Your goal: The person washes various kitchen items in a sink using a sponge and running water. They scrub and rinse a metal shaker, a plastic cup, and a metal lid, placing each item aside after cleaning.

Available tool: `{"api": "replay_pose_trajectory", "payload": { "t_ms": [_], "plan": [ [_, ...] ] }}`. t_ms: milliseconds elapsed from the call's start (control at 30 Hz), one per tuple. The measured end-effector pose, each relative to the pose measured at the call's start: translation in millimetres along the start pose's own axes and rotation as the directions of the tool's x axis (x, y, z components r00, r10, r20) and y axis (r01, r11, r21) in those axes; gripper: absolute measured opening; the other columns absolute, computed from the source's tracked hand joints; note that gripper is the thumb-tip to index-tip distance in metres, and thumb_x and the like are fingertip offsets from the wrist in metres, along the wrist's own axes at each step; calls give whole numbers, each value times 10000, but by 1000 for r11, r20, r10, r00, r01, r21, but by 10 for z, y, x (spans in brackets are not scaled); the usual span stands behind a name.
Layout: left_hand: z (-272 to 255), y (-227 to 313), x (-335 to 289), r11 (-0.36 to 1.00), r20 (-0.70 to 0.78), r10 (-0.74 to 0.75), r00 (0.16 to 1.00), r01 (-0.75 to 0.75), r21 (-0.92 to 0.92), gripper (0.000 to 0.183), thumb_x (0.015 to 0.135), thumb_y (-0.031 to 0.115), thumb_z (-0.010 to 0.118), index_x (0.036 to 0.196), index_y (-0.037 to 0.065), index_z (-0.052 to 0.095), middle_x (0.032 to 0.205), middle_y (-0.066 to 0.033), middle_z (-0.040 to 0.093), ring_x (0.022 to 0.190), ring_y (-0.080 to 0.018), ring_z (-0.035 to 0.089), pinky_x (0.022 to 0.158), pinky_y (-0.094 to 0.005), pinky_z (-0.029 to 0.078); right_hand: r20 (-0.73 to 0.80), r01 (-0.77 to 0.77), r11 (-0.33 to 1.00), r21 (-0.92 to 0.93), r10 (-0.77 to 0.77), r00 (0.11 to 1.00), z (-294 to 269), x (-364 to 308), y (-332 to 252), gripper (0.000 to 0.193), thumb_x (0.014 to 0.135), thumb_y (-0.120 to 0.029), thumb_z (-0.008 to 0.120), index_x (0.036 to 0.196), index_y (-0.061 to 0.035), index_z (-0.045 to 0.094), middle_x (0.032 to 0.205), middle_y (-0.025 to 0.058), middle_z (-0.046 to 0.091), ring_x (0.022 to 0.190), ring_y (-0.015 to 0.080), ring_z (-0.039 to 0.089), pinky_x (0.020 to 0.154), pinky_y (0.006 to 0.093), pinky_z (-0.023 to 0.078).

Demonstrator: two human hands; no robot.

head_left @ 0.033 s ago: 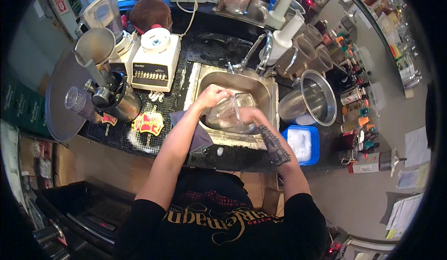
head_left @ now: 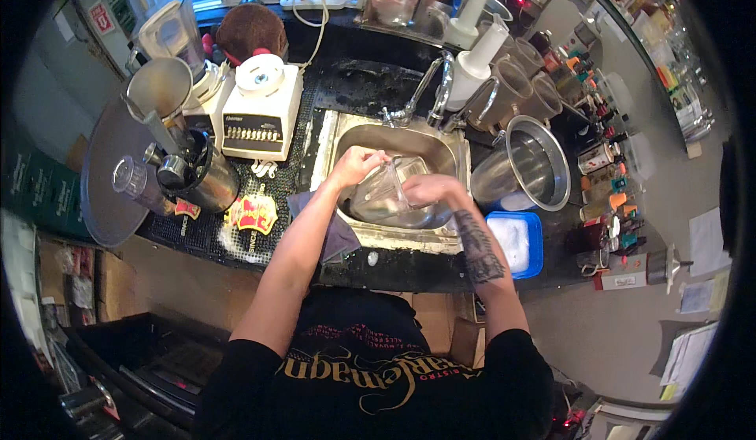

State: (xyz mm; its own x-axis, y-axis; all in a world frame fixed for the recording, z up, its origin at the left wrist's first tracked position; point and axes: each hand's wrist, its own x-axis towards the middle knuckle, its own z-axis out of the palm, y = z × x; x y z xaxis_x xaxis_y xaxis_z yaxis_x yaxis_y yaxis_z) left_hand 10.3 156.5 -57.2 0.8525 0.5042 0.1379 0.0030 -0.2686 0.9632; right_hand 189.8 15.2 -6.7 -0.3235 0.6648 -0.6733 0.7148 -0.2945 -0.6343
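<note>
A clear plastic blender jar (head_left: 376, 201) lies tilted in the steel sink (head_left: 362, 134), its squarish mouth turned to the right. My left hand (head_left: 361, 164) is closed on the upper edge of the jar near its mouth. At the opening, my right hand (head_left: 428, 190) reaches in with its fingers curled inside the rim. Whatever those fingers hold, if anything, is hidden. Behind the sink stands a chrome faucet (head_left: 421, 97). A grey-purple cloth (head_left: 339, 235) hangs over the sink's front left corner, under my left forearm.
Right of the sink are a tilted steel bucket (head_left: 494, 174), a blue tub of white suds (head_left: 516, 243) and clear pitchers (head_left: 508, 86). Leftward stand a white blender base (head_left: 256, 113), a steel container of tools (head_left: 214, 180) and a round tray (head_left: 110, 196).
My right hand has drawn back a little from inside the jar, and more of its back and fingers shows at the mouth. My left hand keeps its hold.
</note>
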Motion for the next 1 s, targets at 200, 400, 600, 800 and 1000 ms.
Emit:
{"api": "replay_pose_trajectory", "payload": {
  "t_ms": [200,400,600,800,1000],
  "plan": [
    [114,169,31,946,-320,-172,932,247,208,584,964,438,505,1333,-14,473,1231,-199,521,1167,-284,495,994,-372,394,-348,312,949,-45,-308,885,101,-522,-366,787,849,-354,683,1444,9,318,1425,195,411,1335,296,381,1106,345,295],
    [512,343,-649,781,-27,44,999,-18,624,1300,575,523,853,1519,54,93,1478,-260,230,1393,-421,224,1133,-499,221,-639,195,895,400,120,760,164,-91,-399,967,869,-415,647,1436,170,126,1508,336,209,1431,346,230,1166,343,202],
    [499,295,-593,877,-147,52,988,25,480,1306,533,397,888,1518,65,98,1422,-245,278,1344,-418,269,1120,-513,235,-457,272,950,-153,-312,833,-52,-339,6,707,833,-245,717,1385,22,366,1289,175,539,1150,225,515,999,338,406],
    [526,339,-580,862,-116,52,992,14,506,1285,525,349,891,1526,116,120,1410,-211,314,1330,-396,298,1115,-509,244,256,101,993,-62,-82,963,-372,-83,-70,529,745,-37,622,1268,-13,548,1157,66,620,1073,162,527,933,322,443],
    [490,345,-541,911,-110,13,994,33,411,1192,549,353,893,1507,109,226,1481,-197,282,1356,-382,316,1108,-483,300,-160,244,941,236,-210,964,-38,474,379,385,898,-266,505,1195,-30,576,1062,46,629,939,172,586,835,355,491]
  ]
}}
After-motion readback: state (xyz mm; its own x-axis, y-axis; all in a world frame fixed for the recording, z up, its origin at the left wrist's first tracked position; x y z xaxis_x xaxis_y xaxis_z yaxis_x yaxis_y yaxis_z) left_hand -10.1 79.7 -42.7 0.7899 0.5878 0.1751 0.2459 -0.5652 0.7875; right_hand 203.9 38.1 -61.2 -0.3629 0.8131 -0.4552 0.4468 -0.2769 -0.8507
